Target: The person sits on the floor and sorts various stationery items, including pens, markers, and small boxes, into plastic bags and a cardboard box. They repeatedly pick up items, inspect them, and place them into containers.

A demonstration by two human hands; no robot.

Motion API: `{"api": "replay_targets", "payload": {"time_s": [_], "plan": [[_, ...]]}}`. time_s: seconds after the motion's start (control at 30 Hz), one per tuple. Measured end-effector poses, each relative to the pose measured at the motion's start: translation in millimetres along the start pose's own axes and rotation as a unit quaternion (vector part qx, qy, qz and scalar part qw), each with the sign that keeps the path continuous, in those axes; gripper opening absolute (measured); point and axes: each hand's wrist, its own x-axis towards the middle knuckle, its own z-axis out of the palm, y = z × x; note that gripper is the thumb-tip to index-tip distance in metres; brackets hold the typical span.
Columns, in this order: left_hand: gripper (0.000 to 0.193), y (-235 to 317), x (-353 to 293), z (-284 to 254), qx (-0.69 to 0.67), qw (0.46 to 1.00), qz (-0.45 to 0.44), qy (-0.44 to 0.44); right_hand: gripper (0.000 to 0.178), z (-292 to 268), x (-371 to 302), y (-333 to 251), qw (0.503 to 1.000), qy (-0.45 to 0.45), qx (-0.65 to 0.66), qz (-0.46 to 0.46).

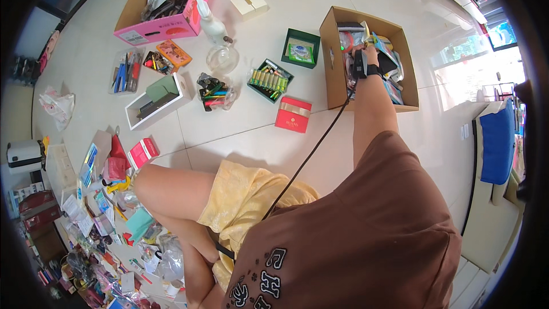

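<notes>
My right arm reaches out to a brown cardboard box (pixel 412 74) at the upper right. My right hand (pixel 370 55) is down among its mixed contents, with a black strap and a small black device at the wrist. Its fingers are mostly hidden, so whether they grip anything does not show. Around the hand lie a dark flat item (pixel 388 62), light blue packets and other small things. My left hand is not visible. Left of the box sits a dark green box (pixel 313 39) with a green-and-white packet inside.
Nearby stand a green tray of batteries (pixel 269 82), a red box (pixel 293 114), a cream box (pixel 249 5), a white spray bottle (pixel 211 26) and a pink carton (pixel 189 26). A white box (pixel 137 119) lies left. Cluttered items spread at lower left; a black cable crosses my lap.
</notes>
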Motion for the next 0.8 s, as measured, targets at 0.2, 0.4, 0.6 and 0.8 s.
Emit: {"api": "replay_targets", "payload": {"time_s": [0.2,0.4,0.6,0.8], "plan": [[0.03,9.2,-10.4,-16.7,0.006,1.0,0.001,0.02,0.033,-20.4,-1.6,-20.7,0.695,-0.001,0.612,0.378],[0.032,11.4,-16.3,-50.6,0.001,0.999,0.001,0.034,0.041,-98.0,-20.8,-63.3,0.499,0.008,0.738,0.454],[0.033,14.4,-20.4,-31.7,-0.014,1.0,0.018,0.004,0.051,-190.7,-37.7,-116.0,0.417,-0.116,0.818,0.379],[0.032,5.3,-30.4,66.5,-0.066,0.993,0.036,-0.094,0.041,-211.4,-43.9,-202.9,0.482,-0.336,0.766,0.262]]}}
